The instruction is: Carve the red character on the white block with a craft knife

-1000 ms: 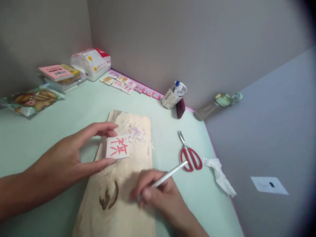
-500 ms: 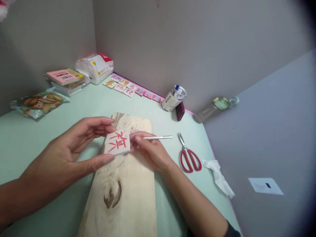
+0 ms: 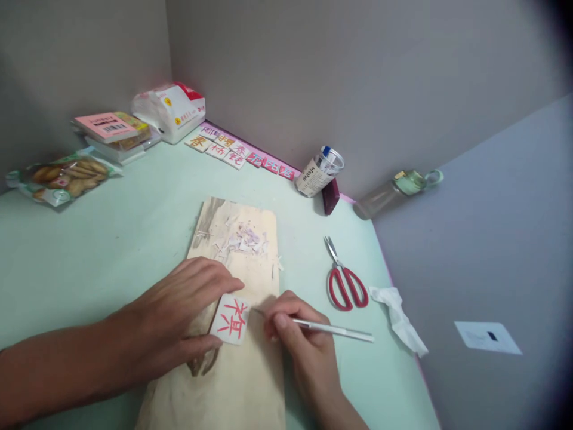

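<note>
A small white square block (image 3: 230, 320) with a red character on its face lies low over the wooden board (image 3: 246, 382). My left hand (image 3: 190, 304) grips it between thumb and fingers at its left side. In my right hand (image 3: 304, 337), held like a pen, is a slim silver craft knife (image 3: 342, 330); its thin tip points at the block's right edge. Whether the tip touches the block I cannot tell. Thin pale shavings (image 3: 244, 239) are scattered on the far part of the board.
Red-handled scissors (image 3: 342, 280) and a crumpled tissue (image 3: 398, 319) lie to the right. Behind stand a jar (image 3: 319, 173), a bottle (image 3: 394, 191) and a row of lettered tiles (image 3: 235, 149). At the left are a snack bag (image 3: 71, 179), books (image 3: 110, 131) and a tissue pack (image 3: 172, 113).
Both hands have come down and nearer along the board, with the block and knife still held. The block is lower, and the far shavings are now uncovered. The view has shifted slightly.
</note>
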Tool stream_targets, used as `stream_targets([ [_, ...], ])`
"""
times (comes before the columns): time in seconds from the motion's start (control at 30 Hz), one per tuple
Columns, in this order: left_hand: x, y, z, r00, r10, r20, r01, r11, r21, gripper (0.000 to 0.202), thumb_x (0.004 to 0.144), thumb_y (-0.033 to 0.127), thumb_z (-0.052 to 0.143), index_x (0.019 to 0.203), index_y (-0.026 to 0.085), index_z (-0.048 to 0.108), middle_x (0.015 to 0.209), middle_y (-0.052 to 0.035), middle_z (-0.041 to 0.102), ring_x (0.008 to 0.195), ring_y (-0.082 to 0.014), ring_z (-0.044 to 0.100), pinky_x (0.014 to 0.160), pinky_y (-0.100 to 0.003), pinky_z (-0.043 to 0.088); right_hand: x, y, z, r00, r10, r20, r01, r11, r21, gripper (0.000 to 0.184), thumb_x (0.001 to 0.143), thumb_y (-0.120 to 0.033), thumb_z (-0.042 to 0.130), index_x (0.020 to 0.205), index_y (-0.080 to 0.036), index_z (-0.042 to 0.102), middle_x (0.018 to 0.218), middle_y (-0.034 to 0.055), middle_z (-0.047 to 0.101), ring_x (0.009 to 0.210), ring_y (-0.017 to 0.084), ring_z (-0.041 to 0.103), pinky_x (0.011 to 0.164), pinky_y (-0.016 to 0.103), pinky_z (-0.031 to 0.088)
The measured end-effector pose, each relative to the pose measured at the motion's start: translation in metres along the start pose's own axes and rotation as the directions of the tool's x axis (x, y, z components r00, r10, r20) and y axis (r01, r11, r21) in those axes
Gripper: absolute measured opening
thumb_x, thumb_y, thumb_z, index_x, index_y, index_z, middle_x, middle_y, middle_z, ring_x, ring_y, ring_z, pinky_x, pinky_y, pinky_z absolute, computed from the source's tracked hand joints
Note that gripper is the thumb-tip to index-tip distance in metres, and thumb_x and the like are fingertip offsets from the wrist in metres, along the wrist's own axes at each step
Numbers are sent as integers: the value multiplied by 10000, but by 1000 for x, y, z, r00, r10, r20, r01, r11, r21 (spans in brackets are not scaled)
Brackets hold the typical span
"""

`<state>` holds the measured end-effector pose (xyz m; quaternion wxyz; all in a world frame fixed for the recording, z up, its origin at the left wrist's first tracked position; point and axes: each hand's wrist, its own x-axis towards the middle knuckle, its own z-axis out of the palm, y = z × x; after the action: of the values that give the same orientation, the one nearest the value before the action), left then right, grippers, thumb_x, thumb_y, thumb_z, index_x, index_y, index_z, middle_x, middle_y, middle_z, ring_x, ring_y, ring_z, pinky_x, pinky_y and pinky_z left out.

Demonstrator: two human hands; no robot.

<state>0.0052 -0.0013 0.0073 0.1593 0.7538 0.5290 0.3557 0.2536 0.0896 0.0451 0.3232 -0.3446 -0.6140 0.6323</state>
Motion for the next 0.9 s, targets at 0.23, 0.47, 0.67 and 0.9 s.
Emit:
stream_targets([
  [0.23, 3, 4, 1, 1000, -10, -17, 11, 999, 50, 625, 933, 220, 850, 1462, 283, 524, 1354, -18, 676, 1284, -256, 629, 1140, -357, 445, -13, 5, 12, 996, -30, -82, 24, 997, -70, 232, 1000, -383, 852, 890, -235, 710, 779, -13, 679, 653, 138, 551, 601, 242, 435],
  [0.47, 7, 8, 1, 1000, 7, -22, -5, 995, 95, 653, 920, 188, 818, 1479, 266, 490, 1365, -28, 683, 1295, -265, 633, 1148, -363, 451, -3, -4, 15, 1000, -12, -28, 9, 993, -122, 234, 1001, -375, 801, 870, -231, 672, 757, -9, 666, 663, 153, 560, 624, 265, 436],
  [0.67, 5, 7, 1, 1000, 1, -12, 0, 995, 96, 632, 941, 199, 805, 1482, 276, 488, 1371, -23, 691, 1314, -263, 635, 1161, -366, 449, 1, -3, 15, 994, -9, -110, -9, 987, -158, 291, 987, -397, 797, 807, -237, 634, 696, -36, 590, 616, 144, 483, 590, 266, 396],
  [0.9, 7, 9, 0, 1000, -8, -19, 9, 998, 63, 561, 966, 208, 764, 1460, 292, 513, 1343, -23, 719, 1274, -279, 671, 1113, -392, 502, 2, -5, 15, 997, 0, -78, -12, 989, -145, 301, 971, -409, 792, 801, -239, 611, 690, -38, 585, 617, 145, 473, 595, 264, 401],
])
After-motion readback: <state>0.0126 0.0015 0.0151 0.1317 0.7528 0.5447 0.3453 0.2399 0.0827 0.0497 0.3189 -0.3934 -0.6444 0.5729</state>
